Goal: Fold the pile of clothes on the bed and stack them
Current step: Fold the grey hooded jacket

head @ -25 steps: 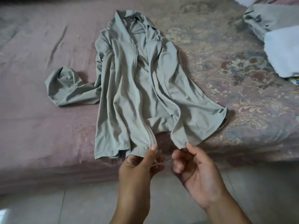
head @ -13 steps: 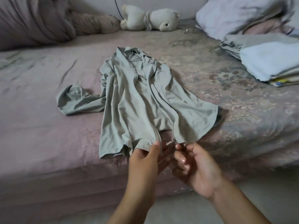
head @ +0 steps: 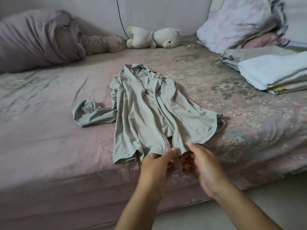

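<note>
A grey-green zip-up jacket lies spread on the pink bed, collar toward the wall, front open, one sleeve bunched out to the left. At its near hem, by the bed's front edge, my left hand pinches the left zipper end. My right hand pinches the right zipper end just beside it. The two hem corners are held close together between my fingers. A stack of folded clothes sits at the right of the bed.
A rolled pink blanket lies at the back left. A white plush toy rests against the wall, with pillows at the back right. A black cord hangs down the wall. Pale floor shows below the bed.
My head has tilted up, bringing the wall, toy and pillows into view. My hands have drawn together at the jacket's hem, bringing the two zipper ends side by side.
</note>
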Available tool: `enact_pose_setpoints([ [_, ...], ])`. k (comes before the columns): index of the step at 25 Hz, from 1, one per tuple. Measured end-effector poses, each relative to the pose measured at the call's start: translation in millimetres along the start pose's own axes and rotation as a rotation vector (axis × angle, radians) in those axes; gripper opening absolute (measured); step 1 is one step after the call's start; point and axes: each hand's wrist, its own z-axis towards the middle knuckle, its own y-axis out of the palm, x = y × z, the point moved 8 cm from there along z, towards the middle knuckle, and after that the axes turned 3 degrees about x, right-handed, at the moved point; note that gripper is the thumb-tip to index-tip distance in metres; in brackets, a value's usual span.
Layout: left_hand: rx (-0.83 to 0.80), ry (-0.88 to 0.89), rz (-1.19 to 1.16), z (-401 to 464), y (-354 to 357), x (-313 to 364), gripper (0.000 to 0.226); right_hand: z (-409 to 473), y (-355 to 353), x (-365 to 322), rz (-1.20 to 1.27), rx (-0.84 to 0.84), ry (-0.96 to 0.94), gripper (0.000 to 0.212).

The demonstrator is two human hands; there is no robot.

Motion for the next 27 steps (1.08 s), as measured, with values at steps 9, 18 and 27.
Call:
enact_pose_setpoints([
  [9,-0.043,-0.011,-0.044,1,4,5,0.004,-11,13,-9,0.003,-0.257,-0.132,0.069],
  [18,-0.039,0.018,0.017,2,-1,5,0.011,-11,9,-8,0.095,-0.226,-0.022,0.018],
  [27,0.013,0.070,0.067,1,-14,5,0.019,-13,2,5,0.284,-0.116,0.136,0.016],
])
